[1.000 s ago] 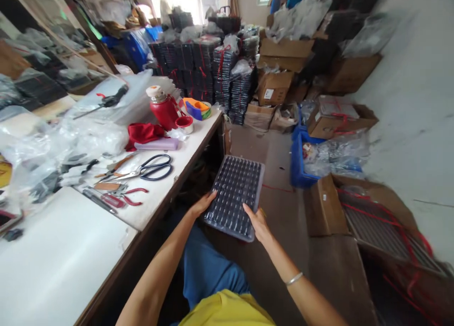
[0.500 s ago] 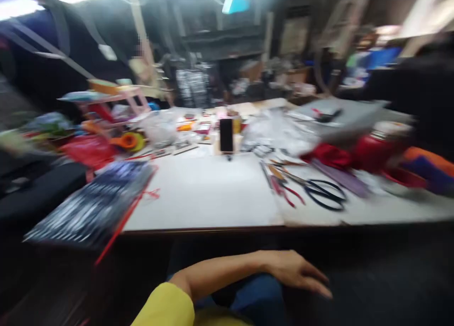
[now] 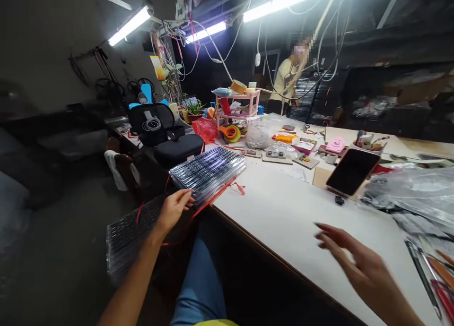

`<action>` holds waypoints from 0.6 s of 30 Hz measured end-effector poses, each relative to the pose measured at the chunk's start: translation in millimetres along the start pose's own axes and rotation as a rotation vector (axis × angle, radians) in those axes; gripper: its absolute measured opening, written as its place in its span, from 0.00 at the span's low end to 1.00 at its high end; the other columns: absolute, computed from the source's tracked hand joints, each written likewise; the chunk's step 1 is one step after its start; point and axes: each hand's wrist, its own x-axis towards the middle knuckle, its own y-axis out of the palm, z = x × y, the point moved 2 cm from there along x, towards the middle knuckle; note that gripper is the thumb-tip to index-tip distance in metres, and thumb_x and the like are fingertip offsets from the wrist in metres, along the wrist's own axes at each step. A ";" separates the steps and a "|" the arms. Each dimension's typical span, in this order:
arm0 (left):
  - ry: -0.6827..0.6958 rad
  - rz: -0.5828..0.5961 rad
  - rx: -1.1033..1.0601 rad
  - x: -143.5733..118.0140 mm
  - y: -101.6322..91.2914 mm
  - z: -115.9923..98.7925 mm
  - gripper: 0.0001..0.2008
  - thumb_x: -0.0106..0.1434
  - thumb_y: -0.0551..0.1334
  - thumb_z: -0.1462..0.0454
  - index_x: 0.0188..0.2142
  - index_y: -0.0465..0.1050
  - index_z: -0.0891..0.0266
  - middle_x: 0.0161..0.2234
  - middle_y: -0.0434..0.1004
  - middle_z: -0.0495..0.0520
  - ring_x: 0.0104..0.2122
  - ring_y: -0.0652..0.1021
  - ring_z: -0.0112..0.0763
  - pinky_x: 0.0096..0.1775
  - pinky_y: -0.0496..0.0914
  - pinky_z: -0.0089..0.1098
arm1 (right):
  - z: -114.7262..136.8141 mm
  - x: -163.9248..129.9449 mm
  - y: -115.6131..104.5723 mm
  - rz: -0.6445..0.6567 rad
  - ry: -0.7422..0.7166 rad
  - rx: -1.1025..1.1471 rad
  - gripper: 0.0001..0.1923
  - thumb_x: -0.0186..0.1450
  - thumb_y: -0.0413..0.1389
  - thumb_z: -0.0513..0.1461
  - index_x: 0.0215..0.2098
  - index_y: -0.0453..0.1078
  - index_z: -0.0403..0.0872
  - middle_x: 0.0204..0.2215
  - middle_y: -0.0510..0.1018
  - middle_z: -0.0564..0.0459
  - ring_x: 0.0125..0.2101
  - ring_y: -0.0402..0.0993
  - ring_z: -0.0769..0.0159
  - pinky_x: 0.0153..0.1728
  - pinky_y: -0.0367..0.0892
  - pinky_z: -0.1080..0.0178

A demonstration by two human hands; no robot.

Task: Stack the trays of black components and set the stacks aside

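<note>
My left hand (image 3: pixel 174 208) is at the near corner of a stack of clear plastic trays with dark rows (image 3: pixel 209 172). Its fingers are loosely bent and apart; whether the fingertips touch the trays I cannot make out. A red ribbon (image 3: pixel 216 197) runs along the stack's near side, its loose end lying on the white tabletop (image 3: pixel 269 208). Over the table on the right, my right hand (image 3: pixel 362 264) is open and holds nothing, slightly blurred. Below my left hand, a second, darker tray stack (image 3: pixel 124 241) sits lower down, beside the table.
A phone (image 3: pixel 353 171) leans upright on the table. Pliers with red handles (image 3: pixel 445 293) lie at the right edge. Behind the trays are an open black case (image 3: pixel 180 146), a red plastic bag (image 3: pixel 205 130) and a pink rack (image 3: pixel 253 104). A person (image 3: pixel 285 75) stands farther back.
The view has swung left, bringing the tray stack nearer the middle. One hand was visible low, below the table edge; now both show, the left at the trays, the right over the table.
</note>
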 end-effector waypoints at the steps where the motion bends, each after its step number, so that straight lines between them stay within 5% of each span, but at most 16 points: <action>1: -0.006 -0.052 0.004 5.4 -13.6 7.8 0.25 0.56 0.60 0.50 0.44 0.72 0.68 0.29 0.76 0.55 0.28 0.76 0.32 0.27 0.69 0.29 | 15.9 21.3 14.7 0.052 -0.106 -0.051 0.17 0.58 0.51 0.57 0.44 0.67 0.67 0.41 0.75 0.46 0.42 0.72 0.50 0.36 0.70 0.50; 5: -0.011 -0.153 0.036 28.5 -41.0 35.2 0.31 0.56 0.59 0.50 0.55 0.65 0.64 0.30 0.74 0.52 0.25 0.75 0.29 0.26 0.70 0.29 | 61.8 112.9 76.7 0.211 -0.311 -0.214 0.13 0.63 0.48 0.46 0.41 0.71 0.55 0.40 0.75 0.47 0.37 0.73 0.58 0.38 0.70 0.55; 12: -0.004 -0.101 0.163 73.0 -32.3 66.2 0.32 0.60 0.55 0.47 0.60 0.59 0.59 0.23 0.66 0.44 0.19 0.72 0.27 0.23 0.69 0.28 | 96.2 254.8 145.0 0.075 -0.285 -0.317 0.16 0.66 0.52 0.42 0.50 0.66 0.46 0.50 0.70 0.46 0.46 0.69 0.60 0.48 0.65 0.51; 18: -0.070 -0.140 0.054 86.9 -36.6 73.7 0.33 0.58 0.55 0.43 0.56 0.67 0.62 0.19 0.64 0.45 0.18 0.69 0.28 0.21 0.67 0.28 | 121.1 303.1 184.5 0.032 -0.214 -0.325 0.17 0.66 0.53 0.43 0.51 0.65 0.45 0.50 0.69 0.46 0.46 0.69 0.60 0.45 0.68 0.51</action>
